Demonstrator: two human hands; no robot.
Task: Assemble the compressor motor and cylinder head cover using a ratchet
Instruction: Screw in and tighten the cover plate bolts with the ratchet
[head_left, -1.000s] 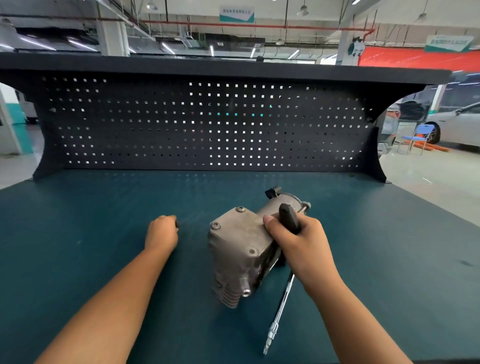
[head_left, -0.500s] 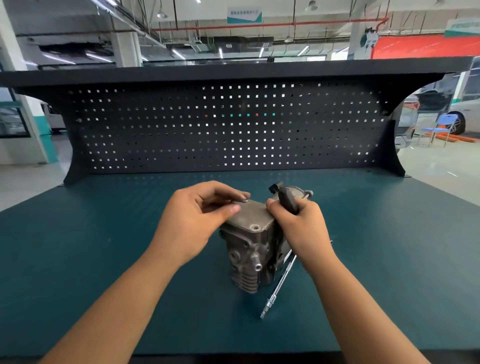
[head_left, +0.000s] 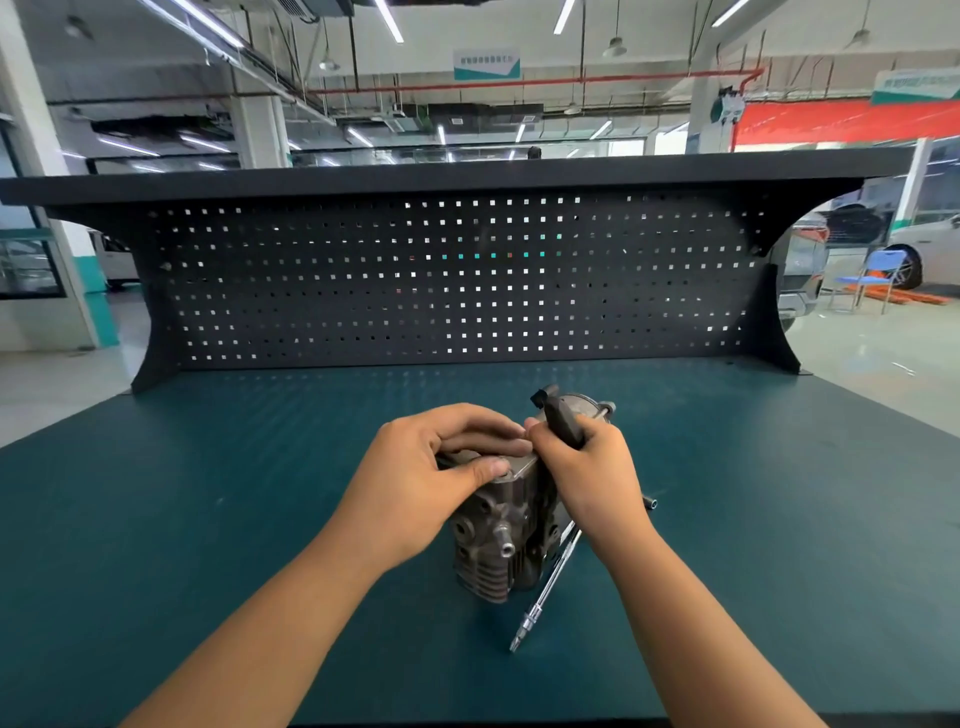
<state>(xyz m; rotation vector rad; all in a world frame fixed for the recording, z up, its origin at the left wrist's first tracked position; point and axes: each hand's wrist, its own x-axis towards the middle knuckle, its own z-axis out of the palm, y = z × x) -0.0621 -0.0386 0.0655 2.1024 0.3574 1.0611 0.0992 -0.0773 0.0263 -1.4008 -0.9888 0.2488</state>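
Since 1.0 s ago: left hand (head_left: 415, 483) has left the mat, where it lay as a fist left of the unit, and now sits on top of it. Since 0.5 s ago its fingers lie flatter and closer to the right hand.

Right hand (head_left: 587, 478): no change. It is wrapped round the black handle of the ratchet (head_left: 561, 423). The long chrome extension bar (head_left: 550, 582) runs from under the palm down the right side of the unit toward the near edge, with its bit tip low over the mat.

Unit: grey cast-metal compressor (head_left: 498, 540), finned at the base, stands upright on the dark teal bench mat (head_left: 208, 519), centre, slightly right. The round grey motor (head_left: 587, 402) end shows at the far side, behind the ratchet handle.

Flat grey cylinder head cover (head_left: 522, 467) is on top of the compressor. Left fingers are bent across it and the thumb tip presses at its near edge. Cannot tell whether a bolt is pinched underneath.

Short metal tube end (head_left: 649, 502) just right of the right wrist; not identified.

Far: black perforated pegboard (head_left: 415, 291) with a shelf on top.

Writing: hanging white-and-teal sign (head_left: 485, 63), characters too blurred to read. Second teal-edged sign (head_left: 914, 85) far right above a red banner (head_left: 841, 122), also unreadable. No brand is legible on the compressor or ratchet.
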